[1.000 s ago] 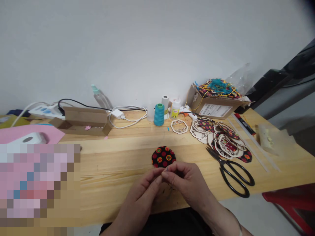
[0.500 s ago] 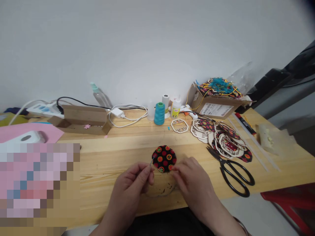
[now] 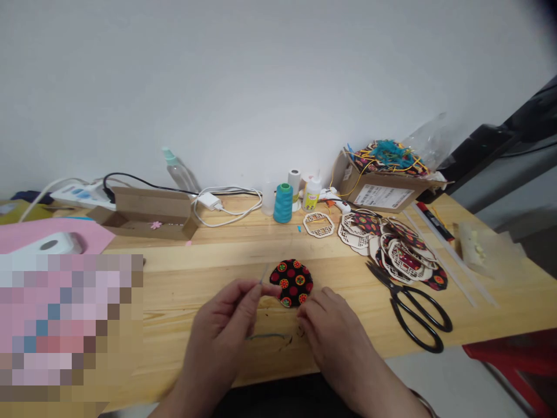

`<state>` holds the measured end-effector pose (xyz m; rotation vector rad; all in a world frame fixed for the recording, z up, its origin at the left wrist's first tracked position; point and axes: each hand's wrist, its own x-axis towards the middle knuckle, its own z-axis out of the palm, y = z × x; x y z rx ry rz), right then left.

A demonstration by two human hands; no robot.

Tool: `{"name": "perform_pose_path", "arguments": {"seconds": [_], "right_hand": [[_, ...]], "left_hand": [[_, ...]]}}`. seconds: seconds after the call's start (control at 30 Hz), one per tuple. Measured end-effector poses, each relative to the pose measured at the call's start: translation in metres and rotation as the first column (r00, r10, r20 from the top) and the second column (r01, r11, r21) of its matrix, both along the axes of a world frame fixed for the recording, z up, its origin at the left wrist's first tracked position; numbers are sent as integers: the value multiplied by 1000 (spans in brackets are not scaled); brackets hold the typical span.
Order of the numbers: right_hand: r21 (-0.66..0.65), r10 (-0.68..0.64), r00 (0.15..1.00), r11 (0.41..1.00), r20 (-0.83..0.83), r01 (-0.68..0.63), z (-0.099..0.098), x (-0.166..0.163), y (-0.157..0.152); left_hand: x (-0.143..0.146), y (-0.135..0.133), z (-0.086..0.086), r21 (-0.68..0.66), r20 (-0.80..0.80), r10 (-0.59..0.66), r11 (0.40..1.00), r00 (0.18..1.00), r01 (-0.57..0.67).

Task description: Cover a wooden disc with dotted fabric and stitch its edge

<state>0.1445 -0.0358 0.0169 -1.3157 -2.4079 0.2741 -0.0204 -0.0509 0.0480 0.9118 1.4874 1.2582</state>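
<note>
A round black fabric piece [image 3: 292,283] with red and orange flower prints lies on the wooden table between my hands. My left hand [image 3: 232,313] is closed in a pinch at its left side, on a thin blue-grey strand that looks like thread and sticks up past the fingertips. One finger reaches over the fabric's left edge. My right hand [image 3: 333,325] is closed at the fabric's lower right edge; its fingertips hide what they hold, if anything. A length of bluish thread [image 3: 268,335] lies on the table between the hands, beside small dark scraps.
Black-handled scissors [image 3: 404,296] lie at the right, by a pile of fabric pieces and wooden lattice frames [image 3: 404,255]. Behind stand a teal thread cone [image 3: 284,203], a glue bottle [image 3: 311,194] and a filled cardboard box [image 3: 378,194]. An open narrow box [image 3: 152,229] is at the left.
My left hand has shifted left and slightly up, drawing the strand away from the fabric. My right hand has moved a little left, and its fingers are bunched closer together.
</note>
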Motion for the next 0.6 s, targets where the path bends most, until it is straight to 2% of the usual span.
{"name": "perform_pose_path", "arguments": {"seconds": [0.1,0.17,0.27,0.33,0.5,0.6], "right_hand": [[-115,35,990,992,-137,-51,23,6,6],[-154,24,983,987,-181,-53,33,8,10],[-201,11,973,978,-232,-59,38,9,13],[-225,30,959,969,-281,-97,40,9,13],[-203,29,953,975,-301,-93,45,9,19],[-148,-2,950,988,-312,-47,43,12,29]], "left_hand": [[11,6,-1,-26,-54,-96,995,994,95],[15,8,-1,-19,-47,-100,995,994,99],[18,11,0,3,-36,-73,997,997,74],[19,12,-1,14,-66,-108,994,992,109],[27,13,-7,66,-196,-240,964,951,257],[29,14,-10,36,-172,-238,968,956,248]]}}
